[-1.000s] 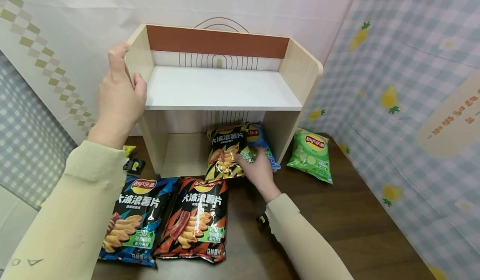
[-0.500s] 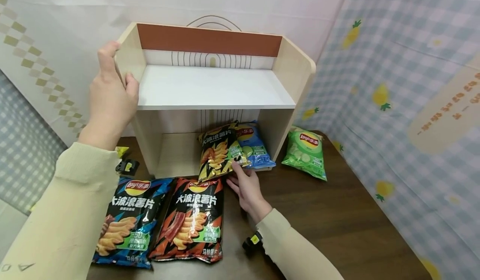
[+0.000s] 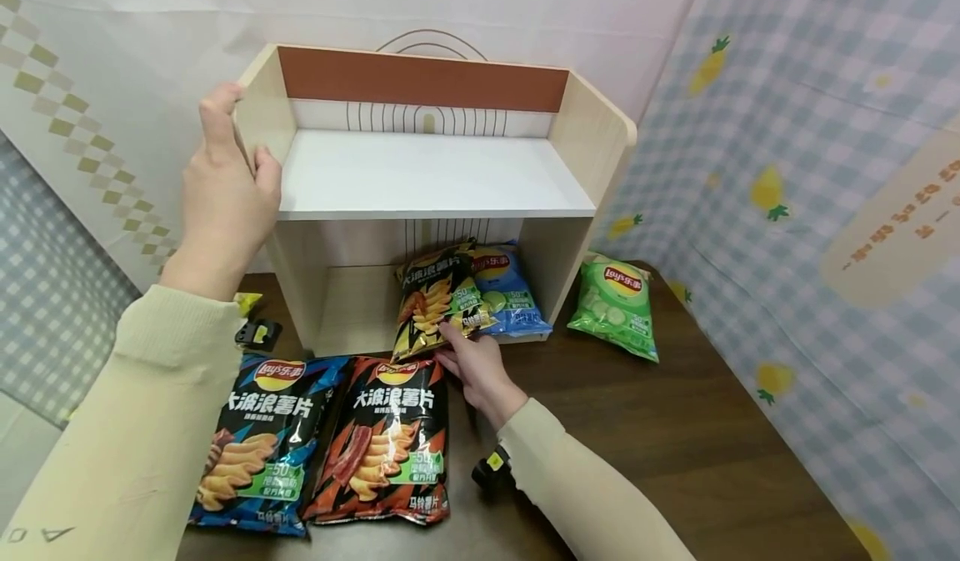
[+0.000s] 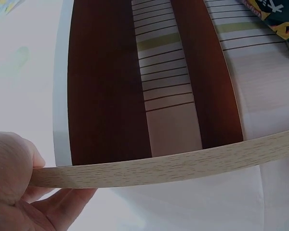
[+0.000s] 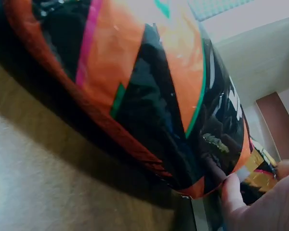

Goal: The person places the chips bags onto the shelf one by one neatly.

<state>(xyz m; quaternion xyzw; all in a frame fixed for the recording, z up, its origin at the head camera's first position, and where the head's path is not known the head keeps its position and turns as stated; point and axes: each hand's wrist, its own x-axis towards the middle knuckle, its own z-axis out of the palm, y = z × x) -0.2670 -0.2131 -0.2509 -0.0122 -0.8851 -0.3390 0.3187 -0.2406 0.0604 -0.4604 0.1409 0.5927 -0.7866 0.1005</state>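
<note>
My left hand (image 3: 228, 198) grips the upper left side panel of a small two-tier wooden shelf (image 3: 442, 173), its thumb on the inner face. The left wrist view shows the fingers round the panel's edge (image 4: 149, 174). On the lower level, a black-and-yellow bag of potato chips (image 3: 427, 307) leans at a tilt, overlapping a light blue chip bag (image 3: 513, 294) against the right wall. My right hand (image 3: 483, 373) pinches the bottom edge of the black-and-yellow bag, thumb on top. In the right wrist view, a black-and-red chip bag (image 5: 149, 96) fills much of the frame beside that hand.
Before the shelf lie the black-and-blue chip bag (image 3: 258, 453) and the black-and-red one. Right of the shelf a green chip bag (image 3: 617, 307) rests on the dark wooden table (image 3: 675, 444). A small black object (image 3: 258, 333) sits by the shelf's left foot.
My right hand has slid from the black-and-yellow bag's right side to its bottom edge. The bag has shifted slightly left, uncovering more of the light blue one. My left hand keeps its grip.
</note>
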